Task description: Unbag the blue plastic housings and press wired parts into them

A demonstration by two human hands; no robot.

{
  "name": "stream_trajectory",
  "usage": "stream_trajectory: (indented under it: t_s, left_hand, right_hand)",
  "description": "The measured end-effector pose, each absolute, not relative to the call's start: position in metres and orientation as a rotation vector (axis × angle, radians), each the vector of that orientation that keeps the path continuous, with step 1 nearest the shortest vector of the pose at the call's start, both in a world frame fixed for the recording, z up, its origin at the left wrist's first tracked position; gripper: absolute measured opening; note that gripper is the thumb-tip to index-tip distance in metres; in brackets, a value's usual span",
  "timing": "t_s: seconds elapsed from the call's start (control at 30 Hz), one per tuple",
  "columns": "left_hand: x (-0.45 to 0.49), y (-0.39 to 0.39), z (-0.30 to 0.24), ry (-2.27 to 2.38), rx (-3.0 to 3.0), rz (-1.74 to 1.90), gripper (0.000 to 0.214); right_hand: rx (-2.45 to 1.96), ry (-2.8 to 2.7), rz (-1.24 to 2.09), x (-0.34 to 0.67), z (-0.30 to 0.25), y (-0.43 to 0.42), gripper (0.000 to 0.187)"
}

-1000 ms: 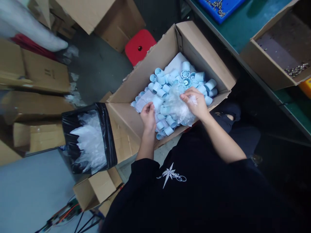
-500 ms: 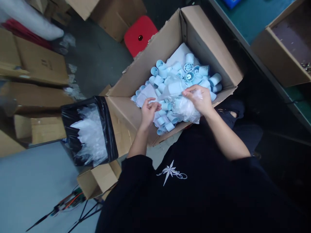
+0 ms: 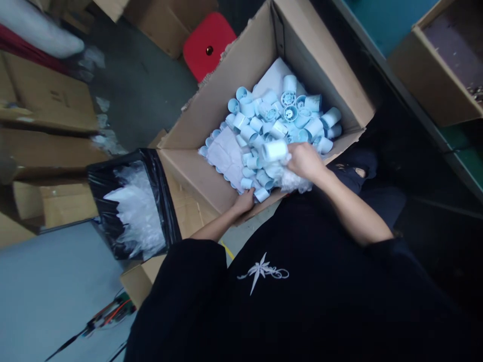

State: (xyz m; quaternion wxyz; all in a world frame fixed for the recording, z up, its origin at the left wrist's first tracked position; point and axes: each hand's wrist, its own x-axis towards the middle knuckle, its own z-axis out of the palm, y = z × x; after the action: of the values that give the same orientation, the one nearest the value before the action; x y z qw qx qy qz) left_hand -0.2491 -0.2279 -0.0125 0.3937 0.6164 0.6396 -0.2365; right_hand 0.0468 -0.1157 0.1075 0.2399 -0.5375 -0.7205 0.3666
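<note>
An open cardboard box (image 3: 211,110) in front of me holds several light blue plastic caps (image 3: 271,120) and a white sheet (image 3: 226,151). My right hand (image 3: 304,161) is closed on a crumpled clear plastic bag (image 3: 292,180) and a pale blue cap (image 3: 274,150) at the box's near edge. My left hand (image 3: 244,201) rests on the near rim of the box, next to the lowest caps; its fingers are mostly hidden.
A black bin bag (image 3: 132,206) full of clear plastic wrappers stands left of the box. Stacked cartons (image 3: 45,100) line the left side, and a red stool (image 3: 207,45) stands behind the box. A green workbench (image 3: 456,151) with another carton (image 3: 441,65) is at right.
My left hand let go of the bag and dropped from inside the box to its near rim. My right hand gathered the bag into a bunch and now also holds a cap.
</note>
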Motion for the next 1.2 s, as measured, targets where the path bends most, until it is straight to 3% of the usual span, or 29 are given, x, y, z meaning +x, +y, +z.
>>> stream_trajectory:
  t_s: [0.17,0.3,0.43,0.57,0.77,0.83,0.97,1.03,1.1,1.2]
  left_hand:
    - [-0.276,-0.186,0.013,1.687,1.520,-0.420,0.032]
    - [-0.300,-0.148,0.050,1.764,1.461,-0.171,0.017]
    - [-0.261,-0.137,0.081,1.659,1.133,0.721,0.005]
    - [-0.195,-0.141,0.097,1.285,0.810,1.139,0.033]
    - [-0.172,-0.135,0.101,1.069,0.760,1.152,0.062]
    - [-0.168,-0.133,0.102,1.097,0.819,1.254,0.062]
    - [-0.159,-0.131,0.100,1.311,1.085,1.560,0.051]
    - [-0.168,-0.133,0.095,1.470,1.239,1.551,0.041]
    - [-0.190,-0.141,0.086,1.688,1.354,1.261,0.029]
    - [-0.234,-0.164,0.072,1.911,1.462,0.226,0.025]
  right_hand:
    - [-1.316,-1.875,0.888,0.060,0.112,-0.106,0.012]
    - [-1.314,-1.767,1.019,0.063,0.109,-0.112,0.004]
    - [-1.420,-1.841,1.332,0.039,0.108,-0.132,0.054]
    - [-1.150,-1.499,1.551,0.013,0.105,-0.147,0.084]
    - [-1.157,-1.067,1.570,0.013,0.112,-0.151,0.083]
    - [-1.171,-1.055,1.606,0.012,0.116,-0.149,0.087]
    - [-1.167,-1.145,1.702,0.010,0.123,-0.143,0.070]
    - [-1.152,-1.226,1.613,0.018,0.125,-0.137,0.066]
    - [-1.177,-1.318,1.395,0.030,0.126,-0.130,0.056]
    - [-1.262,-1.561,1.069,0.048,0.126,-0.119,0.042]
